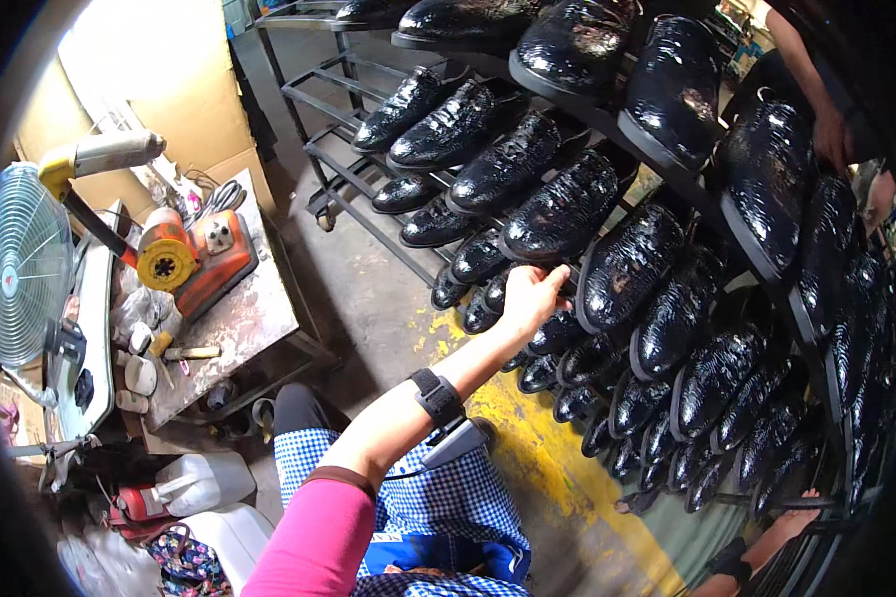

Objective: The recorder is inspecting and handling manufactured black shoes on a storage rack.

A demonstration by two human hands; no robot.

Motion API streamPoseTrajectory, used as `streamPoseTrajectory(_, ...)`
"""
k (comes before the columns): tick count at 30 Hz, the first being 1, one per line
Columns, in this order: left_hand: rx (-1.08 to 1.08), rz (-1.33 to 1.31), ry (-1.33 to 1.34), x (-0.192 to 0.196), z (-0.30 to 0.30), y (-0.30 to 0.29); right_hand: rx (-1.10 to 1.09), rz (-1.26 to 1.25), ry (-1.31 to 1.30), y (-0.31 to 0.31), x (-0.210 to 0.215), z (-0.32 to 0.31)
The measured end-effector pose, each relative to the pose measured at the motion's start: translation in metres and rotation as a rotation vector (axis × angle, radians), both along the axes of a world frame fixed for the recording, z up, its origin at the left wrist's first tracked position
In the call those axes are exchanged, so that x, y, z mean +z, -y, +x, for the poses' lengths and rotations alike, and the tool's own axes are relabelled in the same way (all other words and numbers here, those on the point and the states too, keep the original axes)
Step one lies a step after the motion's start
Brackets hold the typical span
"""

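Observation:
Rows of glossy black lace-up shoes fill a dark metal shoe rack on several tiers. My left hand reaches forward with its fingers curled at a rail, just below the toe of one shoe. The rail under those fingers is mostly hidden. At the lower right my right hand grips the rack's near end, its fingers partly hidden by the frame. Dark straps circle both my wrists, and a small grey device hangs by the left one.
To the left stands a stained worktable with an orange-and-yellow machine, a brush and cables. Beside it is a fan. White jugs sit below. Another person's arm reaches in at the top right. Worn yellow paint marks the floor.

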State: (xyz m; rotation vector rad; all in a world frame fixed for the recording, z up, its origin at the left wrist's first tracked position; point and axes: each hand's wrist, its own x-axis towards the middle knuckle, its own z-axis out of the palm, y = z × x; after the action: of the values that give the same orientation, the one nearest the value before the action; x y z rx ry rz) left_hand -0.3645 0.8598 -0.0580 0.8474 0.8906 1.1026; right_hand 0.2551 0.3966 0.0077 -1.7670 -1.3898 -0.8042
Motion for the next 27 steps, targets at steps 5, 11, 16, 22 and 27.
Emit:
streamPoseTrajectory(5,0.081,0.016,-0.019,-0.026,-0.012,-0.012,0.003,0.256,-0.602,-0.053,-0.021,-0.055)
streamPoseTrajectory(11,0.008,-0.023,-0.089,0.002,-0.012,-0.012,-0.021,0.537,-1.037,-0.037,0.011,-0.095)
streamPoseTrajectory(16,0.011,0.017,-0.11,0.004,-0.024,-0.016,-0.073,0.437,-0.888,-0.033,0.012,-0.157)
streamPoseTrajectory(22,-0.025,-0.064,-0.221,-0.007,-0.041,0.015,-0.105,0.717,-1.185,-0.003,-0.005,-0.248)
streamPoseTrajectory(27,-0.491,0.174,-0.305,-0.075,-0.104,0.122,-0.014,0.841,-1.248,0.025,-0.022,-0.304)
